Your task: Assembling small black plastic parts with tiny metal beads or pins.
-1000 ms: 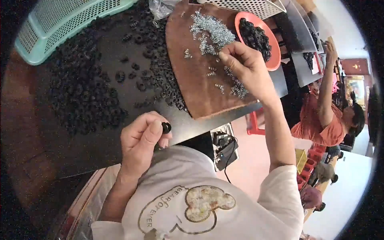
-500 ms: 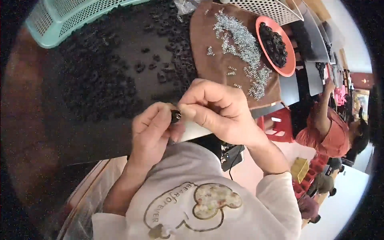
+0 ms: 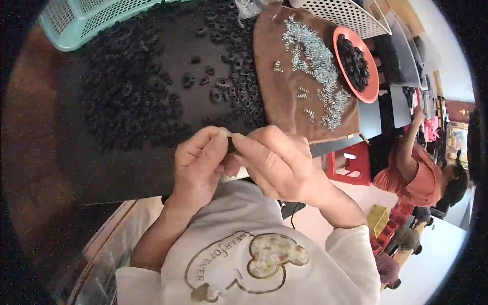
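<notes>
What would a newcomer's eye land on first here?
Probably the silvery springs strewn over the brown cloth at upper right, beside the orange bowl. Next, the mass of small black parts spread across the upper left. Near the middle, the left hand and right hand meet at one small dark piece.

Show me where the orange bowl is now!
In the head view, the orange bowl is at the upper right, by the right edge of the brown cloth, just below the white basket.
</notes>
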Tool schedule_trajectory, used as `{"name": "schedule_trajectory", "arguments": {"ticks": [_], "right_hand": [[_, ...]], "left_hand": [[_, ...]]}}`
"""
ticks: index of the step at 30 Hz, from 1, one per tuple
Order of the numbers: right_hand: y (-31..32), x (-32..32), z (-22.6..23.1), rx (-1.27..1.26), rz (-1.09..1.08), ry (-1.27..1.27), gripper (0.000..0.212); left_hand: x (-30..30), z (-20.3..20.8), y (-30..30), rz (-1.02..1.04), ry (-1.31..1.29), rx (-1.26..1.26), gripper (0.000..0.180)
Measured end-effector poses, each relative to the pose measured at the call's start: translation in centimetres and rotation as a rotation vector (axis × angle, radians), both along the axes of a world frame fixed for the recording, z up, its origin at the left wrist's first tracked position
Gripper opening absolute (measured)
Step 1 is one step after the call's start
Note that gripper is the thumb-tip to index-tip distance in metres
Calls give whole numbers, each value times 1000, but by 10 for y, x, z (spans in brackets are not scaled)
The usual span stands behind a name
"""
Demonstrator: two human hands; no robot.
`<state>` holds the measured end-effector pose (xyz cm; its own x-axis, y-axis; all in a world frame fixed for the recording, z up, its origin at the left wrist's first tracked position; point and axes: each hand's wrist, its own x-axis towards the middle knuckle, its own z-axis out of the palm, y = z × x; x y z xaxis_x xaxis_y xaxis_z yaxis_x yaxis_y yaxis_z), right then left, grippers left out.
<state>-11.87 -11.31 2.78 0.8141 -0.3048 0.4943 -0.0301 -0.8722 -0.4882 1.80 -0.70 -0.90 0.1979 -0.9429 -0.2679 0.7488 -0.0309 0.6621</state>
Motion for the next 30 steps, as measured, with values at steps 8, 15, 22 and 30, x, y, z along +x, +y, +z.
{"name": "schedule_trajectory", "arguments": {"ticks": [8, 15, 22, 30], "right_hand": [[0, 2, 2, -59, -19, 3, 36], [-15, 6, 6, 21, 65, -52, 20], [-74, 63, -2, -87, -15, 216, 11], [-85, 95, 6, -348, 62, 551, 25]], "left_hand": [[-4, -8, 4, 14, -128, -59, 24], [-1, -1, 9, 28, -135, -131, 22], [9, -9, 14, -22, -155, -124, 19], [9, -2, 17, -63, -250, -112, 19]]}}
